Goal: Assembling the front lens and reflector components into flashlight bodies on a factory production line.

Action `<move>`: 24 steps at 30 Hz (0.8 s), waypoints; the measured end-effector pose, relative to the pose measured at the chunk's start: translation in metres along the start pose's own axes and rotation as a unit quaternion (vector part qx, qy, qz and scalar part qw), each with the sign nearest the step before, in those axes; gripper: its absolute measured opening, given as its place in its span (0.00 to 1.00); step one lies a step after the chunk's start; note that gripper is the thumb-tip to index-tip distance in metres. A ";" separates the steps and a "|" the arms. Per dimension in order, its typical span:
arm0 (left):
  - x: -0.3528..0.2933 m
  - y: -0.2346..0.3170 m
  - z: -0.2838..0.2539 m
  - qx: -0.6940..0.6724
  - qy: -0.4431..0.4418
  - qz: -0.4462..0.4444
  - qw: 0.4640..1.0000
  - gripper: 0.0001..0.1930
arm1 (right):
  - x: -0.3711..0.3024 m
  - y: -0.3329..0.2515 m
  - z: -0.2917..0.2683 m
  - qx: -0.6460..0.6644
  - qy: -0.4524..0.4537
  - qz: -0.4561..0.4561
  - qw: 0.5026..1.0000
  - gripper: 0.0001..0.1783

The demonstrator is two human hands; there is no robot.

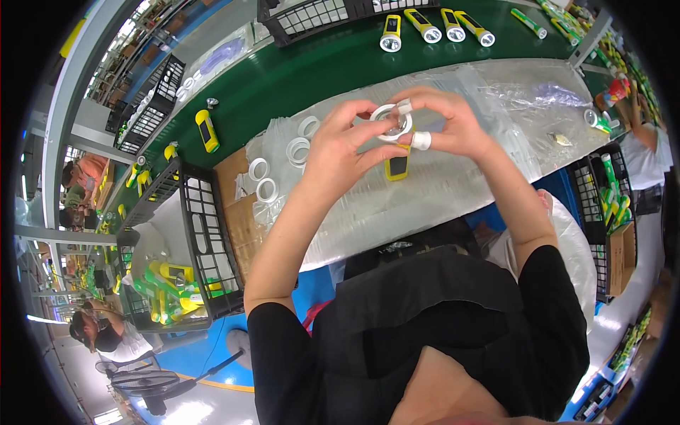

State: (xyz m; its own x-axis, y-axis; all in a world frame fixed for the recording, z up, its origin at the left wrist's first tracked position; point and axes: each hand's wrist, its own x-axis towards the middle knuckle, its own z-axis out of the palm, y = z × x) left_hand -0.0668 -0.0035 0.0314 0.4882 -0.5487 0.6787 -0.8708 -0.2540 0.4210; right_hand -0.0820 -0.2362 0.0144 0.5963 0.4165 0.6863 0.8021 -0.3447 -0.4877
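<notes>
Over the middle of the bench, both my hands are closed around the head of a yellow flashlight [398,168] with a dark panel on its body. A white ring [404,134] sits at its head, facing up; whether it is fully seated I cannot tell. My left hand [345,142] grips the ring and head from the left, thumb and fingers curled round it. From the right, my right hand [451,124] pinches the rim, with white wraps on its thumb and a fingertip. Several loose white rings [298,150] lie left of my left hand.
Clear plastic sheeting [467,180] covers the bench. Several yellow flashlights [423,27] lie along the far green strip, another [207,131] at left. Black crates [205,230] stand at left and right. A fan [145,381] is at lower left; another person's arm [641,131] shows at right.
</notes>
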 end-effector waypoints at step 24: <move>0.007 0.001 0.045 -0.070 0.018 -0.048 0.996 0.19 | 0.068 -0.040 -0.046 -0.166 -0.317 0.196 0.913 0.17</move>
State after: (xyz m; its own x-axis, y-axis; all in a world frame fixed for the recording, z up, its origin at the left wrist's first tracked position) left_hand -0.0668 -0.0436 0.0098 0.5725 -0.4983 0.6511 -0.8047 -0.1894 0.5626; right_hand -0.0753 -0.2333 0.1052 0.8194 0.5732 -0.0067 0.5311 -0.7636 -0.3671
